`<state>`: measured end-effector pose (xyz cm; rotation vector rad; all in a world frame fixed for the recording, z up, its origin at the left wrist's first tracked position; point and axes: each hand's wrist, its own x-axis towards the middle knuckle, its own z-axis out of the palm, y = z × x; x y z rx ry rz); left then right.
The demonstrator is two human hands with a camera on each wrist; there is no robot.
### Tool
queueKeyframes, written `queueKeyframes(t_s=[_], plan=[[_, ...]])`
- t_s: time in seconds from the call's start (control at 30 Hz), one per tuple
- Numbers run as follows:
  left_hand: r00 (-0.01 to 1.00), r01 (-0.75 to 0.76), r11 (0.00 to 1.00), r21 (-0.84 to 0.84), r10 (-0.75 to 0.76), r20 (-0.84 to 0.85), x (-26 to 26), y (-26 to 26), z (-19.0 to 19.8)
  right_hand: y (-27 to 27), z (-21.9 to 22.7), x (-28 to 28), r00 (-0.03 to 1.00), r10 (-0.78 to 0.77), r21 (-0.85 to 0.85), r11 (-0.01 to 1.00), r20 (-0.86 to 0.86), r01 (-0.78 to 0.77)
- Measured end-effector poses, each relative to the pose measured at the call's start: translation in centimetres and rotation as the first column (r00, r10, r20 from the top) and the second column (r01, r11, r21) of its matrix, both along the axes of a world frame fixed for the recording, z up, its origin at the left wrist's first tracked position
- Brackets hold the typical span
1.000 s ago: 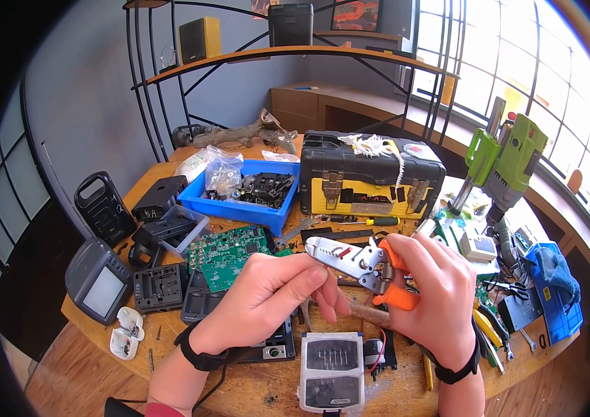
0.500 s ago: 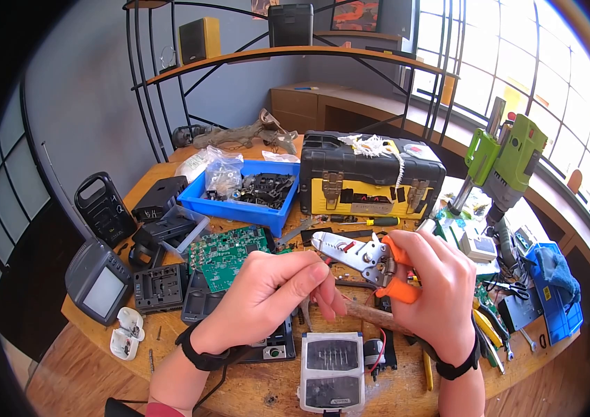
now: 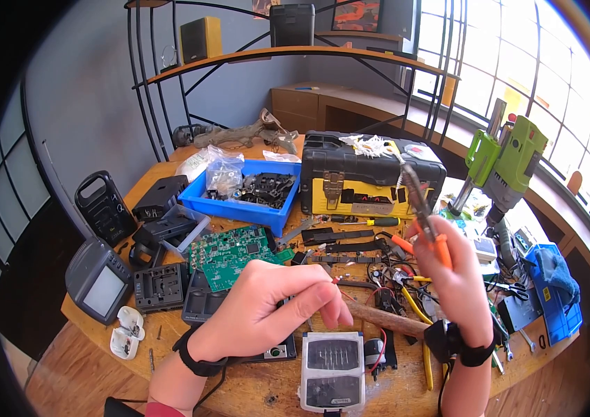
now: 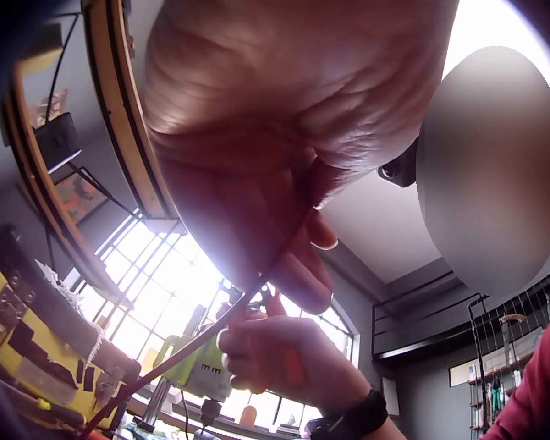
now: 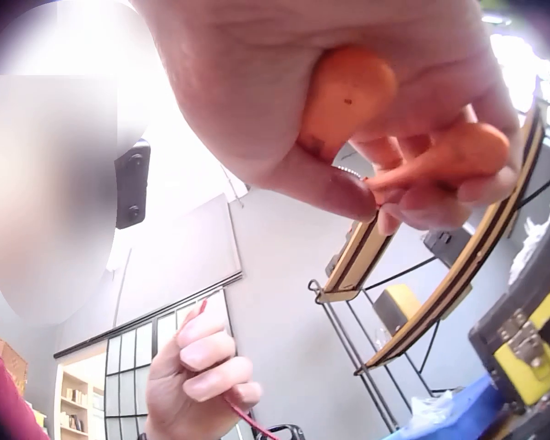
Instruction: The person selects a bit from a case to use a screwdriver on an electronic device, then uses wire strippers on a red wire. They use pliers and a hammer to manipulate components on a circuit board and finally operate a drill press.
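In the head view my left hand (image 3: 267,306) is over the middle of the bench, pinching a thin red wire (image 3: 336,280) whose short end pokes out past the fingertips. The wire's long part (image 5: 247,420) trails below that hand in the right wrist view. To the right, my right hand (image 3: 463,285) grips wire strippers (image 3: 416,194) by their orange handles (image 5: 353,96). Their metal head, blurred in the head view, points up and stands apart from the wire. Under the hands lies a wooden handle (image 3: 385,317).
A green circuit board (image 3: 229,257) and blue tray (image 3: 239,206) lie left. A black and yellow toolbox (image 3: 371,170) stands behind, with a green drill press (image 3: 510,156) on the right. In front are a drill bit case (image 3: 331,372) and yellow-handled pliers (image 3: 416,309).
My right hand has swung the wire strippers away to the right and turned them upright, off the wire near the left fingertips. My left hand has barely moved.
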<state>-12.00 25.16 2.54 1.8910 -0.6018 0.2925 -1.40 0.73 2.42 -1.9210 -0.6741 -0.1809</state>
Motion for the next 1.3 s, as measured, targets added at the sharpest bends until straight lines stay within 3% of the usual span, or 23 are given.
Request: queueKeyframes(t_s=[0.13, 0.2, 0.6, 0.7, 0.77, 0.9, 1.3], plan=[[0.998, -0.023, 0.996, -0.090, 0.017, -0.065, 0.2, -0.1, -0.3, -0.8, -0.5, 0.7, 0.998, -0.001, -0.048, 0.999, 0.069, 0.004], [0.997, -0.029, 0.995, -0.092, 0.023, -0.069, 0.6, 0.1, -0.5, -0.6, -0.9, 0.2, 0.958, -0.029, -0.308, 0.944, 0.286, 0.121], [0.997, -0.068, 0.989, -0.130, 0.062, -0.048, 0.8, 0.2, -0.9, 1.4, 0.4, -2.3, 0.849, 0.053, -0.324, 0.935, 0.525, 0.142], [0.995, -0.103, 0.991, -0.091, 0.103, -0.002, 0.7, 0.2, -1.2, 1.7, 0.3, -2.4, 0.804, 0.009, -0.307, 0.927, 0.595, 0.217], [0.993, -0.105, 0.994, 0.018, 0.104, 0.064, 0.7, -0.1, -1.3, 1.9, 0.0, -2.2, 0.739, -0.019, -0.282, 0.917, 0.674, 0.281], [0.986, -0.143, 0.973, 0.181, 0.124, 0.109, 0.7, -0.4, -1.4, 2.0, -0.1, -2.3, 0.704, -0.023, -0.265, 0.917, 0.710, 0.297], [0.964, -0.264, 0.964, 0.011, 0.263, 0.044, 0.7, -0.9, -1.4, 2.0, 0.0, -2.5, 0.687, -0.031, -0.273, 0.904, 0.726, 0.330]])
